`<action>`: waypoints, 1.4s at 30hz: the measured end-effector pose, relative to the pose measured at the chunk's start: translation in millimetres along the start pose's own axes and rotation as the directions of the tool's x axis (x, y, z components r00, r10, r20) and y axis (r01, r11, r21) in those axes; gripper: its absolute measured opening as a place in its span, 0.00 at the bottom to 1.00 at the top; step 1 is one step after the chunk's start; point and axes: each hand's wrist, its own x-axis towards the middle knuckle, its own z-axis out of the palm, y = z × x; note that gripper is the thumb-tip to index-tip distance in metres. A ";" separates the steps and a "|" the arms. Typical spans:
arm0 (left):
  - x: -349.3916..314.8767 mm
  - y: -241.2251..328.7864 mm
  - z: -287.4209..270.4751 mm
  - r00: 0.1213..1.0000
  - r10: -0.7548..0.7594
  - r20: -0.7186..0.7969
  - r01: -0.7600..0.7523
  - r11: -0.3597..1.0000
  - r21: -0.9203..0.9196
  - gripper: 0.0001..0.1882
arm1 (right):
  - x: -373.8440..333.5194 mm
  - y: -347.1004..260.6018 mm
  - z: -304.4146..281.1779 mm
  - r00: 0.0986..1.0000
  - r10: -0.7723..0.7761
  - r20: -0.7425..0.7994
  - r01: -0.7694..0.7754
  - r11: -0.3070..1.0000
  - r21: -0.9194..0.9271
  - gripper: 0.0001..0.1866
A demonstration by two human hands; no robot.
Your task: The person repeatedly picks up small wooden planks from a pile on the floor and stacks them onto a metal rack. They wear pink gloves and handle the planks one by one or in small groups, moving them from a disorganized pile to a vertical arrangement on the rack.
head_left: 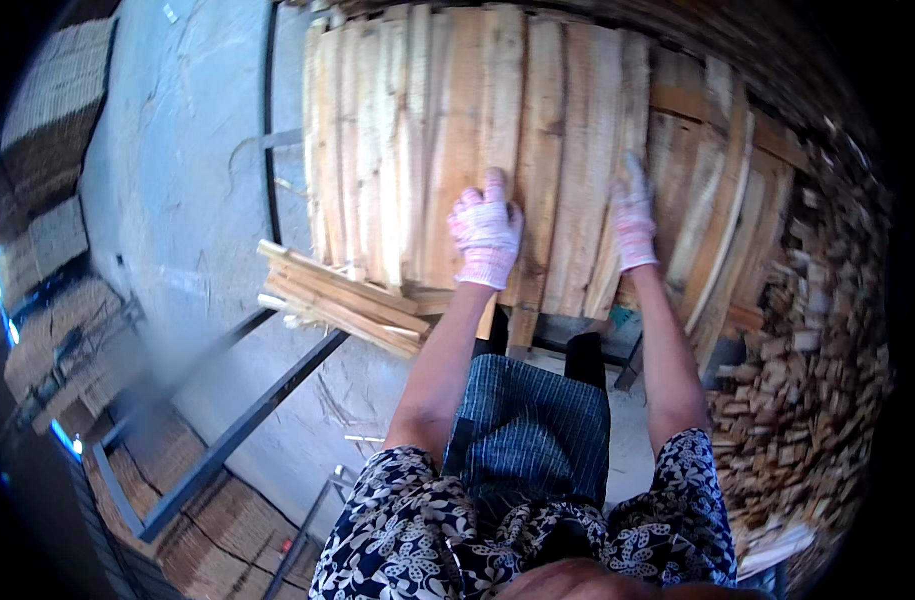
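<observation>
A row of rough wooden boards (462,110) lies side by side in front of me, their lengths running away from me. My left hand (485,238), in a white and pink knitted glove, rests on the middle boards; its fingers are apart and partly bent. My right hand (634,220), gloved alike, lies farther right with its fingers stretched forward along the edge of a board (602,170). Neither hand is wrapped round a board. To the right, several looser boards (712,200) lie slanted, with a crosswise board (677,103) showing among them.
Narrow wood strips (347,297) lie crosswise near the left front corner. A dark metal frame (242,425) extends to the left over the grey floor (192,130). Stacked wood pieces (802,400) fill the right side. More stacks of wood (52,100) stand at the far left.
</observation>
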 end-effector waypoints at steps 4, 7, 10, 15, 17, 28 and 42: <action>-17.9 3.2 -20.9 0.990 0.051 -0.131 -0.084 0.962 -0.258 0.31 | 8.5 -1.8 5.2 0.992 0.105 0.071 -0.123 0.925 0.359 0.28; -31.4 32.9 -15.1 0.995 0.087 -0.055 -0.099 0.960 -0.263 0.37 | 11.5 2.0 6.5 0.998 0.046 0.051 -0.058 0.964 0.260 0.28; -30.7 48.1 -1.6 0.999 0.030 0.018 -0.027 0.986 -0.166 0.40 | 6.8 -20.4 3.6 0.994 0.074 0.084 -0.089 0.979 0.186 0.29; -24.5 22.0 -14.1 0.988 -0.025 0.150 0.089 0.897 -0.434 0.39 | 3.9 -49.7 -6.4 0.980 0.152 0.133 -0.182 0.948 0.261 0.31; -39.2 -13.5 -41.2 0.999 0.032 0.000 -0.028 0.877 -0.480 0.39 | -13.7 -34.4 -12.9 0.954 0.271 0.129 -0.298 0.803 0.516 0.31; 92.1 -455.5 -136.1 0.906 -0.369 0.207 0.360 0.416 -0.835 0.32 | -79.5 20.0 23.1 0.956 0.294 -0.012 -0.294 0.953 -0.080 0.26; 233.7 -453.8 -82.2 0.938 -0.006 0.347 0.244 0.724 -0.646 0.36 | -62.0 -47.2 41.9 0.735 0.676 0.060 -0.677 0.725 0.128 0.30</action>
